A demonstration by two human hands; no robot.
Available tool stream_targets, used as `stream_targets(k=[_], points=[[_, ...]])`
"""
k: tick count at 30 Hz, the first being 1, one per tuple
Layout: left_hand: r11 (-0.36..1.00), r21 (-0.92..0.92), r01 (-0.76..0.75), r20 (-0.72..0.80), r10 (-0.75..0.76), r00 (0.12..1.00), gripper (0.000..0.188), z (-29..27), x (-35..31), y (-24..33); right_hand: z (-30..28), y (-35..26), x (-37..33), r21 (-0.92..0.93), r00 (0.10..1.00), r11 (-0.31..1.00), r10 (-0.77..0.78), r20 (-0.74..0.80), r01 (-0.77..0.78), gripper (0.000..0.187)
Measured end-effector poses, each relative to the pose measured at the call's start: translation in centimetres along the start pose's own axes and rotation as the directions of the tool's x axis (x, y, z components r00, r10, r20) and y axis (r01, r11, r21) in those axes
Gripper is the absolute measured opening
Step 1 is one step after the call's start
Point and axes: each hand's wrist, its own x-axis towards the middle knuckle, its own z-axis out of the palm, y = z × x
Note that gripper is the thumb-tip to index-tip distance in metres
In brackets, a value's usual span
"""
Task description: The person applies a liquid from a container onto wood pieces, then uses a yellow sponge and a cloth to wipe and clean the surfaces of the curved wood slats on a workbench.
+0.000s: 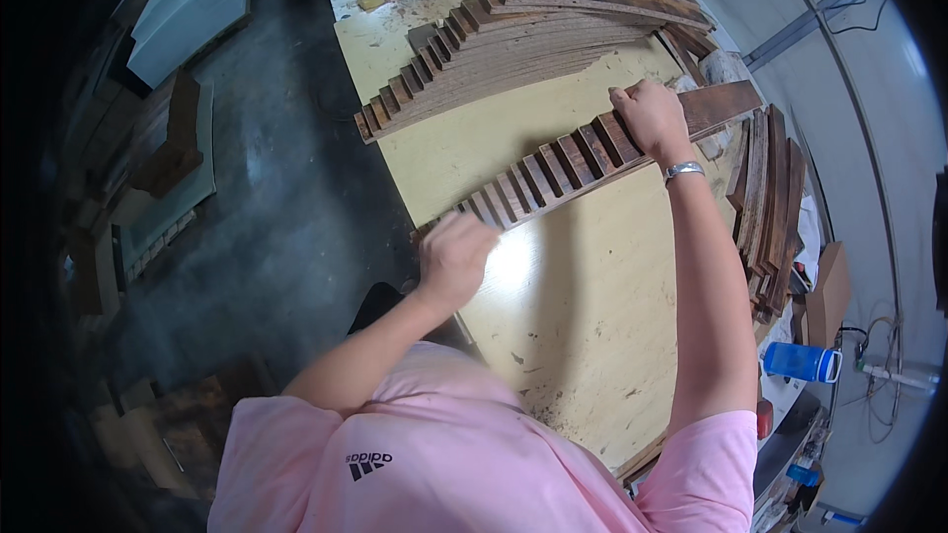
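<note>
Two grips work along one row of stepped boards (563, 168), which lies slantwise across the bench (602, 306), in front of you. Your right grip (652, 118) is closed on the row toward its far right end, fingers folded over the edge away from you. Your left grip (456, 252) is at the lower-left end; it is blurred, and I cannot tell whether it pinches the boards or only pushes at them. The main risk seems to be uneven pressure: push harder on the left than you hold on the right and the staggered ends could slide out of step or the row could swing. That left end is close to the bench's edge, so a board shoved outward could tip toward the dark floor (267, 197). Farther out, a second stepped stack (553, 49) sits beyond a bare strip; a swing away from you could knock it. On the right, the bundle of boards (768, 207) is close to the row's end and could snag it if you drag that way.
</note>
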Motion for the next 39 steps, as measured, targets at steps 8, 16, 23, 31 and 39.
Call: stream_targets(k=[8,16,23,31,39], points=[[0.995,0.100,0.015,-0.058,-0.009,0.998,0.008,-0.1,2.1,-1.2,-0.7,-0.6,-0.1,-0.023,0.998,0.998,0.054,0.036,-0.053,0.046],[0.980,0.196,0.019,-0.127,0.006,0.992,0.005,-1.0,3.5,-2.2,-1.1,-1.2,-0.1,-0.020,0.993,0.996,0.084,0.080,-0.083,0.045],[0.991,0.069,0.119,-0.027,-0.117,0.993,0.011,-1.9,1.0,-1.6,-1.1,-0.9,0.0,0.015,0.992,0.995,0.102,0.074,-0.103,0.043],[0.997,-0.060,0.050,0.178,-0.039,0.983,0.007,-1.8,-2.8,0.5,-0.7,-0.6,0.0,-0.034,0.993,0.997,0.068,0.100,-0.065,0.047],[0.922,-0.142,0.361,0.041,-0.359,0.933,0.012,-4.1,-1.5,-3.5,-1.2,-4.7,-2.7,-0.006,0.923,0.927,-0.374,-0.094,0.375,0.058]])
